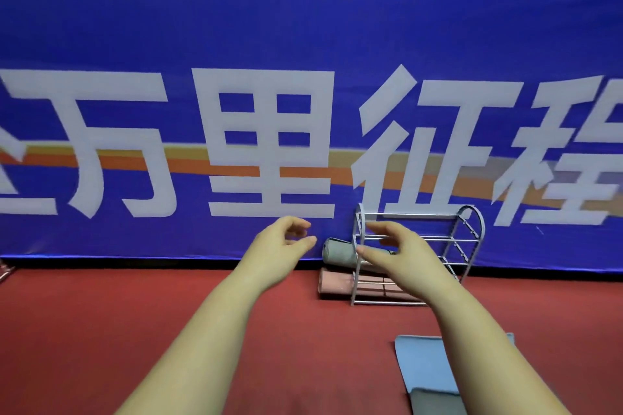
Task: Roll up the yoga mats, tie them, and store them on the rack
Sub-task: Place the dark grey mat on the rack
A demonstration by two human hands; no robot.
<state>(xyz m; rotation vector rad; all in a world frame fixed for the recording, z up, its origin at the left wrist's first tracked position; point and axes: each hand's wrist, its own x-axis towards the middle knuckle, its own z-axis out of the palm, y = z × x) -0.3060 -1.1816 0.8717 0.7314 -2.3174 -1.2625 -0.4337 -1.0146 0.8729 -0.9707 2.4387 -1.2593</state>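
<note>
hands (283,239) (401,246) empty, apparently short of rack (470,232); red floor (101,307) left.

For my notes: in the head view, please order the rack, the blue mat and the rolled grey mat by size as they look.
1. rack
2. blue mat, though it lies nearer and is partly hidden by an arm
3. rolled grey mat, partly hidden

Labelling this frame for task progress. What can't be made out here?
- Grey rolled mat on the rack, head view: right hand covers its middle, so any tie is hidden.
- Pink rolled mat: right end behind the forearm.
- Blue mat and grey mat on the floor: cut by the bottom edge and forearm; extent unknown.
- Left hand: motion-blurred fingertips.
</note>
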